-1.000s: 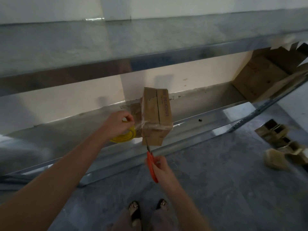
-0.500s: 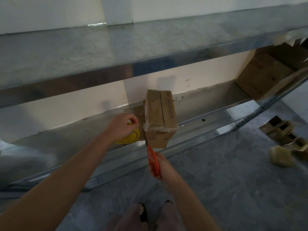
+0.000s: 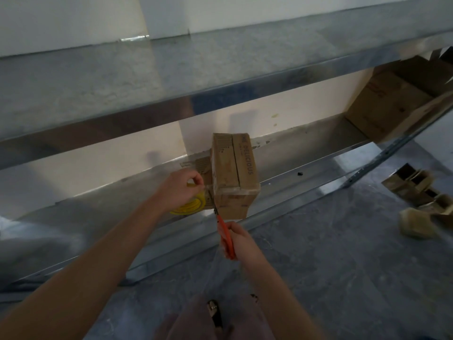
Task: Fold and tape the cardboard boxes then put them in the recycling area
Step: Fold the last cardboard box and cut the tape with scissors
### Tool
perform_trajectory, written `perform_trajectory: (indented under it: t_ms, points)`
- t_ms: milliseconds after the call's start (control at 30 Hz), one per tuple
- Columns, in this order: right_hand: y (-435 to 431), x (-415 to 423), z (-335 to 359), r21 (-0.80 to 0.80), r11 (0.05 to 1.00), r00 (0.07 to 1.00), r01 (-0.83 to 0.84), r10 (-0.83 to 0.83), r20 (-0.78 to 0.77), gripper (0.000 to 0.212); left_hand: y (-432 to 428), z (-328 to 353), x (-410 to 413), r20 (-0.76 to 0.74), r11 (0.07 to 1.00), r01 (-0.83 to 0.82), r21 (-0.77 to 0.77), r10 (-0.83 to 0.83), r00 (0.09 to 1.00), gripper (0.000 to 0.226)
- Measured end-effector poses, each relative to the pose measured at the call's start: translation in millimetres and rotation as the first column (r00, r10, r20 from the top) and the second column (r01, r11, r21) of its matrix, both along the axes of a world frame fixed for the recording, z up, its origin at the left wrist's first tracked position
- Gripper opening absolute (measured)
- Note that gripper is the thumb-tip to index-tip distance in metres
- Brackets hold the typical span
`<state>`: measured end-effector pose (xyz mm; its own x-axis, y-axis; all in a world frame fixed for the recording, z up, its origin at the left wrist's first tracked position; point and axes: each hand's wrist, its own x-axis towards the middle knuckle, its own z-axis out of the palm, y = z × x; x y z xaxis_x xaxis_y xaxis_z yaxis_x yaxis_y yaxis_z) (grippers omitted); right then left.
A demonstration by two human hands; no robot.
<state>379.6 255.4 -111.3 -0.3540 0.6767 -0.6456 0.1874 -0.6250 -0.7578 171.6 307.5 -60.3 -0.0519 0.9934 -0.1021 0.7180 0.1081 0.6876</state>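
The left hand (image 3: 180, 190) reaches forward, fingers curled, pinching the yellow tape roll (image 3: 190, 207) just beside the cardboard box (image 3: 235, 177). The right hand (image 3: 242, 241) grips orange scissors (image 3: 225, 235) (blades up, at the box's lower left corner). The box stands on the metal shelf (image 3: 306, 165), near its front edge; loose cardboard (image 3: 416, 192) lies on the floor to the right.

Left hand (image 3: 181, 190) extended forward, fingers pinching tape roll (image 3: 189, 208); right hand (image 3: 241, 241) lower, gripping scissors (image 3: 226, 236).
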Motion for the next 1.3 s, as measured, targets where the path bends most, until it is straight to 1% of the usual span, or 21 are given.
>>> perform_trajectory:
  t_ms: [100, 200, 233, 267, 333, 367, 467, 533, 567, 600, 667, 700, 733, 800, 867, 933, 1033, 1167, 1267, 1300]
  points:
    - [3, -2, -3, 0.009, 1.000, 0.996, 0.005, -0.006, 0.087, 0.017, 0, 0, 1, -0.020, 0.999, 0.044, 0.007, -0.044, 0.999, 0.011]
    - [6, -1, -7, 0.025, 1.000, 0.982, 0.006, -0.010, 0.188, 0.016, 2, 3, -1, -0.011, 0.999, 0.052, 0.013, -0.052, 0.999, 0.011]
    - [6, 0, -8, 0.050, 0.998, 0.970, -0.026, 0.013, 0.242, 0.024, 2, 3, -2, -0.007, 0.998, 0.054, 0.012, -0.053, 0.999, 0.012]
    - [6, 1, -9, 0.083, 0.993, 0.949, -0.086, 0.056, 0.311, 0.036, 3, 4, -3, -0.007, 0.998, 0.054, 0.010, -0.054, 0.999, 0.011]
    - [5, 3, -12, 0.148, 0.959, 0.880, -0.241, 0.152, 0.449, 0.058, 3, 3, -5, -0.023, 0.999, 0.053, 0.004, -0.053, 0.998, 0.009]
    - [5, 4, -15, 0.156, 0.939, 0.845, -0.306, 0.192, 0.498, 0.064, 2, 3, -6, -0.030, 0.999, 0.054, 0.002, -0.054, 0.998, 0.007]
    - [4, 13, -17, 0.140, 0.879, 0.741, -0.455, 0.287, 0.606, 0.077, 1, 0, -8, -0.041, 0.999, 0.040, -0.005, -0.040, 0.998, 0.004]
    - [5, 27, -15, 0.142, 0.834, 0.643, -0.534, 0.291, 0.708, 0.085, 1, -2, -8, -0.039, 1.000, 0.022, -0.008, -0.023, 0.999, 0.006]
    - [7, 38, -13, 0.147, 0.820, 0.600, -0.554, 0.270, 0.753, 0.083, 1, -3, -8, -0.031, 1.000, 0.011, -0.013, -0.011, 0.999, 0.007]
    - [9, 51, -10, 0.154, 0.821, 0.567, -0.550, 0.232, 0.790, 0.077, 2, -4, -8, -0.020, 1.000, -0.003, -0.019, 0.003, 1.000, 0.009]
    - [15, 84, -6, 0.177, 0.861, 0.513, -0.477, 0.109, 0.852, 0.059, 3, -6, -8, -0.004, 0.999, -0.030, -0.032, 0.029, 1.000, 0.011]
    - [20, 102, -4, 0.197, 0.885, 0.495, -0.422, 0.043, 0.868, 0.054, 3, -7, -8, 0.003, 0.999, -0.039, -0.034, 0.039, 0.999, 0.011]
    - [26, 119, -1, 0.223, 0.903, 0.489, -0.369, -0.015, 0.872, 0.053, 2, -9, -8, 0.010, 0.998, -0.047, -0.037, 0.048, 0.999, 0.010]
    - [42, 142, 6, 0.319, 0.909, 0.511, -0.269, -0.147, 0.847, 0.054, 1, -11, -6, 0.022, 0.997, -0.064, -0.051, 0.065, 0.998, 0.011]
    - [65, 149, 12, 0.461, 0.862, 0.527, -0.213, -0.296, 0.797, 0.054, 1, -12, -3, 0.027, 0.994, -0.089, -0.059, 0.091, 0.995, 0.012]
    - [93, 143, 13, 0.534, 0.809, 0.522, -0.244, -0.355, 0.776, 0.054, 0, -14, 1, 0.038, 0.989, -0.135, -0.056, 0.137, 0.990, 0.013]
    - [140, 127, 5, 0.543, 0.773, 0.522, -0.327, -0.332, 0.786, 0.057, -1, -13, 7, 0.044, 0.980, -0.196, -0.043, 0.197, 0.979, 0.016]
    - [203, 111, -17, 0.481, 0.791, 0.569, -0.377, -0.212, 0.795, 0.061, -5, -14, 14, 0.046, 0.951, -0.303, -0.065, 0.306, 0.951, 0.021]
    - [241, 100, -35, 0.457, 0.787, 0.590, -0.415, -0.150, 0.793, 0.054, -11, -16, 15, 0.036, 0.921, -0.377, -0.099, 0.382, 0.924, 0.019]
    - [251, 97, -41, 0.454, 0.792, 0.616, -0.407, -0.129, 0.777, 0.053, -12, -18, 16, 0.035, 0.915, -0.389, -0.107, 0.394, 0.918, 0.018]
